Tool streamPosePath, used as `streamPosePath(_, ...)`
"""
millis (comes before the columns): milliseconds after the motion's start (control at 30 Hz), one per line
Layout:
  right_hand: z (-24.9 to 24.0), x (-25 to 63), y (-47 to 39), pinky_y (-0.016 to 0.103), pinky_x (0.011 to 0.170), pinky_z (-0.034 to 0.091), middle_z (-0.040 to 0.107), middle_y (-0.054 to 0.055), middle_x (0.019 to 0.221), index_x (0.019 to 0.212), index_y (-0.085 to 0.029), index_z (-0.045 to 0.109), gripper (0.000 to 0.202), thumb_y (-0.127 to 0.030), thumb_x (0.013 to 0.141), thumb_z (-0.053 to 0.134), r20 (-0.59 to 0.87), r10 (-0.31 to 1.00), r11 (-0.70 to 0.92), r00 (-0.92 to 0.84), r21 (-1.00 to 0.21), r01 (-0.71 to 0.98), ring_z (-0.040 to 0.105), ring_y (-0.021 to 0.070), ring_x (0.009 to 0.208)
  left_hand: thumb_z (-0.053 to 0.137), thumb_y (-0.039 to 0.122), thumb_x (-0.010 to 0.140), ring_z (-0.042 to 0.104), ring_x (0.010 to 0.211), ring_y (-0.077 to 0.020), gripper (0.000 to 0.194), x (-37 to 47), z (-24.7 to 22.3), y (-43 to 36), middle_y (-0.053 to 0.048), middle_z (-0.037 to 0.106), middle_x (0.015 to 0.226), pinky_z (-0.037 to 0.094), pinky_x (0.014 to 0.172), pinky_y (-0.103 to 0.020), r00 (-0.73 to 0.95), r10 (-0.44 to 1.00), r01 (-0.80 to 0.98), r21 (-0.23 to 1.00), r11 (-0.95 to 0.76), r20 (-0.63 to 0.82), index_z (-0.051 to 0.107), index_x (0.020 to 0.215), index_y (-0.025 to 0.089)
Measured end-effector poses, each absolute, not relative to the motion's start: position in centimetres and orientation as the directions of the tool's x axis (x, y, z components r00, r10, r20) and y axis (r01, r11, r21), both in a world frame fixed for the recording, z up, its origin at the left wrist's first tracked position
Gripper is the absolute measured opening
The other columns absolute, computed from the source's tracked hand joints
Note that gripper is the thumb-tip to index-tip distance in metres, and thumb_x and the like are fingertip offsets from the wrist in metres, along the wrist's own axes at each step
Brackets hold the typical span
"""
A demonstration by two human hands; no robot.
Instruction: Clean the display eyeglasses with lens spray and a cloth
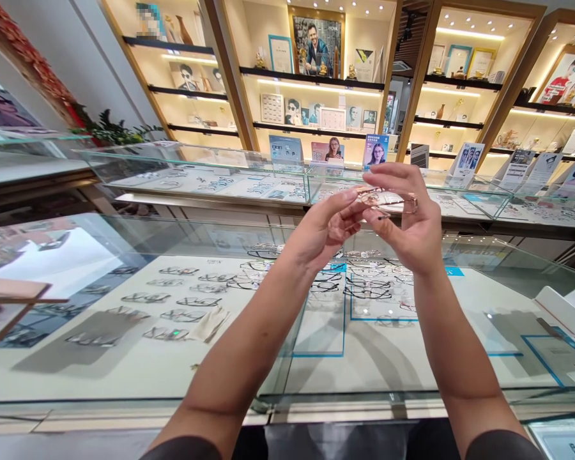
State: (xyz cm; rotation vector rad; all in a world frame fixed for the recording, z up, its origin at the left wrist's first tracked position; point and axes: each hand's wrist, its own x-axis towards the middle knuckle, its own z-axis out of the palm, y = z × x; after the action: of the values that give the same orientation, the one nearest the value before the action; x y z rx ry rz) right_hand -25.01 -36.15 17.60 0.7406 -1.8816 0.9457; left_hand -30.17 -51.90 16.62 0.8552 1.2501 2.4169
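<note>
Both arms reach forward over a glass display case (287, 377). Between my two raised hands is a pair of eyeglasses (388, 198) with a thin, gold-coloured frame. My left hand (335, 220) is closed on the left end of the glasses, thumb on top and fingers curled below. My right hand (412, 217) grips the other end, with its fingers above and its thumb underneath. A dark temple tip shows just over the right thumb. Below the hands, several dark-framed eyeglasses (368, 289) lie in the case.
Rows of glasses (199, 301) and a pale cloth (211, 324) are at the left of the case. A white box (558, 310) stands at the right. Behind runs a second glass counter (211, 185) with advertising cards (376, 152). Lit shelves (316, 76) line the back wall.
</note>
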Motion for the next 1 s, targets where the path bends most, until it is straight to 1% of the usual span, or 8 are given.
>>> streamPosePath(133, 17.8, -24.6, -36.1, 0.059, 0.123, 0.041, 0.062, 0.001, 0.138, 0.130, -0.041, 0.072, 0.038, -0.057, 0.096, 0.065, 0.899, -0.139, 0.579, -0.415, -0.266, -0.771, 0.053, 0.0296, 0.141, 0.084, 0.045, 0.073, 0.073, 0.085, -0.0172, 0.036, -30.4, 16.3, -52.0, -0.003, 0.078, 0.089, 0.055, 0.077, -0.028, -0.740, 0.609, -0.158, 0.807, -0.569, 0.285, 0.075, 0.097, 0.020)
streamPosePath(267, 18.0, -24.3, -36.0, 0.058, 0.121, 0.044, 0.065, -0.001, 0.131, 0.123, -0.041, 0.076, 0.030, -0.052, 0.096, 0.067, 0.904, -0.148, 0.600, -0.401, -0.240, -0.763, 0.058, 0.0273, 0.134, 0.083, 0.045, 0.074, 0.073, 0.079, -0.0166, 0.038, -30.8, 16.1, -52.3, -0.004, 0.079, 0.089, 0.056, 0.073, -0.028, -0.675, 0.698, -0.244, 0.820, -0.518, 0.240, 0.075, 0.100, 0.019)
streamPosePath(500, 18.3, -23.6, -36.1, 0.059, 0.120, 0.042, 0.069, -0.001, 0.120, 0.099, -0.042, 0.081, 0.012, -0.048, 0.090, 0.076, 0.897, -0.066, 0.581, -0.437, -0.321, -0.748, 0.058, 0.0305, 0.132, 0.080, 0.057, 0.075, 0.077, 0.081, -0.0244, 0.044, -31.1, 15.8, -51.9, -0.008, 0.080, 0.085, 0.059, 0.070, -0.035, -0.712, 0.668, -0.102, 0.908, -0.406, 0.218, 0.079, 0.103, 0.022)
streamPosePath(600, 18.8, -22.6, -35.7, 0.061, 0.120, 0.041, 0.069, -0.001, 0.125, 0.099, -0.040, 0.081, 0.016, -0.049, 0.087, 0.078, 0.854, -0.132, 0.571, -0.503, -0.349, -0.743, 0.056, 0.0325, 0.134, 0.077, 0.065, 0.076, 0.077, 0.084, -0.0273, 0.050, -31.0, 15.9, -51.8, -0.009, 0.080, 0.085, 0.060, 0.071, -0.039, -0.721, 0.651, -0.019, 0.932, -0.362, 0.239, 0.079, 0.103, 0.023)
streamPosePath(700, 19.5, -21.7, -35.0, 0.062, 0.120, 0.040, 0.070, -0.001, 0.127, 0.100, -0.039, 0.081, 0.018, -0.050, 0.090, 0.072, 0.801, -0.214, 0.555, -0.558, -0.370, -0.745, 0.057, 0.0318, 0.133, 0.078, 0.069, 0.072, 0.077, 0.088, -0.0297, 0.054, -30.6, 16.0, -51.7, -0.011, 0.080, 0.089, 0.059, 0.073, -0.041, -0.673, 0.701, -0.024, 0.940, -0.342, 0.238, 0.079, 0.099, 0.023)
streamPosePath(867, 19.9, -21.0, -33.8, 0.059, 0.117, 0.042, 0.071, 0.000, 0.118, 0.094, -0.039, 0.081, 0.019, -0.053, 0.095, 0.067, 0.810, -0.147, 0.590, -0.568, -0.389, -0.707, 0.060, 0.0291, 0.126, 0.077, 0.064, 0.075, 0.075, 0.098, -0.0327, 0.050, -30.2, 15.8, -51.0, -0.015, 0.077, 0.101, 0.057, 0.075, -0.042, -0.575, 0.799, -0.113, 0.950, -0.290, 0.175, 0.075, 0.101, 0.022)
streamPosePath(933, 19.7, -20.8, -32.7, 0.057, 0.113, 0.043, 0.071, 0.000, 0.113, 0.093, -0.039, 0.081, 0.019, -0.054, 0.093, 0.069, 0.804, -0.122, 0.621, -0.582, -0.396, -0.677, 0.061, 0.0279, 0.121, 0.076, 0.058, 0.077, 0.073, 0.101, -0.0324, 0.045, -30.9, 15.6, -51.0, -0.016, 0.075, 0.105, 0.056, 0.075, -0.041, -0.618, 0.763, -0.111, 0.940, -0.323, 0.189, 0.072, 0.103, 0.021)
streamPosePath(1000, 19.0, -20.6, -31.0, 0.054, 0.109, 0.045, 0.071, 0.001, 0.104, 0.092, -0.036, 0.081, 0.020, -0.054, 0.092, 0.071, 0.765, -0.106, 0.673, -0.636, -0.415, -0.612, 0.061, 0.0259, 0.112, 0.076, 0.050, 0.077, 0.071, 0.101, -0.0302, 0.038, -32.0, 15.5, -51.3, -0.015, 0.072, 0.104, 0.055, 0.076, -0.040, -0.714, 0.652, -0.050, 0.910, -0.412, 0.255, 0.068, 0.100, 0.021)
